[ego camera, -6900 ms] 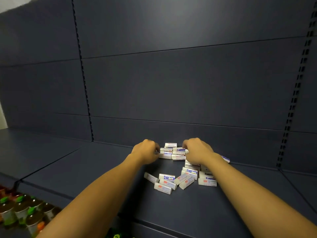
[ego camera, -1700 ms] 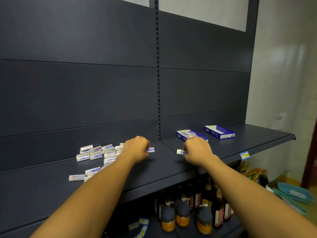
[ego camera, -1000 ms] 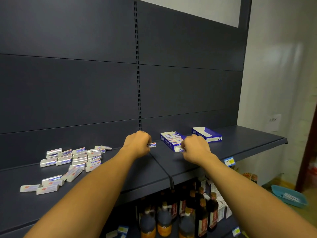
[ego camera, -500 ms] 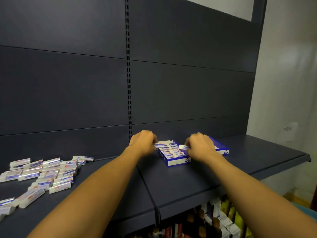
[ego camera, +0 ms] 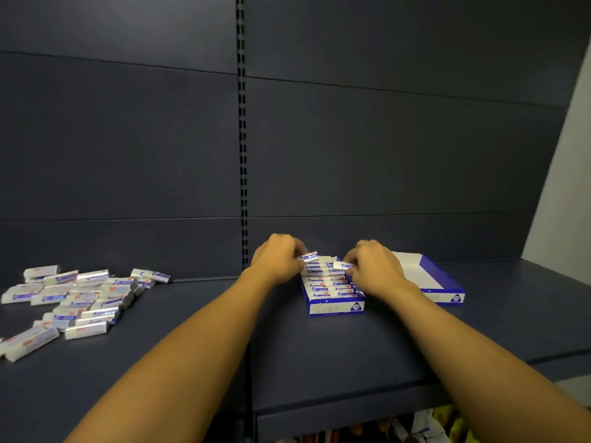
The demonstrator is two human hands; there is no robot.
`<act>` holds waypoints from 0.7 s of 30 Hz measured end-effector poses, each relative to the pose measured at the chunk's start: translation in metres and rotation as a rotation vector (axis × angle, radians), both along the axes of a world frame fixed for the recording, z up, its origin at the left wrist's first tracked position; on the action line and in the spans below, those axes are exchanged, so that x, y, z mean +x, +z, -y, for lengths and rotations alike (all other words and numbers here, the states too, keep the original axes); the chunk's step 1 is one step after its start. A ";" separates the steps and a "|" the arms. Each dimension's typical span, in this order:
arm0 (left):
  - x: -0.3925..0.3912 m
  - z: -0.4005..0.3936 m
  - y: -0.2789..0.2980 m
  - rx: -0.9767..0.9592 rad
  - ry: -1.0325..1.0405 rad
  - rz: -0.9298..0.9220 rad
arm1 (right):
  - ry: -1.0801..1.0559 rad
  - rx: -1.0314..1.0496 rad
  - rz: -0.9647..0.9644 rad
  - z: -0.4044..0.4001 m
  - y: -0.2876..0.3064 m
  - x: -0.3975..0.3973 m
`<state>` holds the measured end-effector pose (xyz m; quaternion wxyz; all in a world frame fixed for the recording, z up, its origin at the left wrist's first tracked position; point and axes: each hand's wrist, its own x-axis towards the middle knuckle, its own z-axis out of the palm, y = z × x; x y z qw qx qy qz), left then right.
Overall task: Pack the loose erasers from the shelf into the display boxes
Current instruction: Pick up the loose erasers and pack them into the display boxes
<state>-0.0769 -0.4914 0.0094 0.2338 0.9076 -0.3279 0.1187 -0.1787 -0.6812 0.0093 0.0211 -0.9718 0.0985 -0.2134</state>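
Observation:
A blue display box (ego camera: 335, 307) stands on the dark shelf (ego camera: 319, 350), filled with rows of white erasers. My left hand (ego camera: 276, 260) pinches a white eraser (ego camera: 309, 257) over the box's back left corner. My right hand (ego camera: 374, 266) pinches another eraser (ego camera: 342, 265) over the box's right side. A second blue display box (ego camera: 444, 284) lies just right of my right hand, its white inside showing. A pile of several loose erasers (ego camera: 73, 298) lies at the left of the shelf.
The dark back panel (ego camera: 383, 155) rises right behind the boxes, with a slotted upright (ego camera: 243, 155) in the middle. The shelf's front edge (ego camera: 351, 407) runs below my forearms. Goods on a lower shelf (ego camera: 415, 430) show underneath at the bottom right.
Both hands carried erasers from the loose pile rightwards to the filled display box. They now hover over it, and the view has closed in on the boxes.

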 end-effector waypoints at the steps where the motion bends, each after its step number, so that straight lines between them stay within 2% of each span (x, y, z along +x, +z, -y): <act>1: 0.001 0.003 -0.001 0.013 0.004 -0.001 | 0.021 0.007 -0.002 0.004 -0.003 0.005; 7: 0.006 0.021 -0.011 0.085 0.054 -0.010 | 0.117 0.097 -0.004 0.028 -0.022 0.034; 14: 0.008 0.038 -0.030 -0.013 0.084 -0.075 | 0.185 0.363 0.066 0.046 -0.049 0.056; 21: 0.008 0.037 -0.045 0.031 0.072 0.006 | 0.218 0.495 0.149 0.053 -0.056 0.066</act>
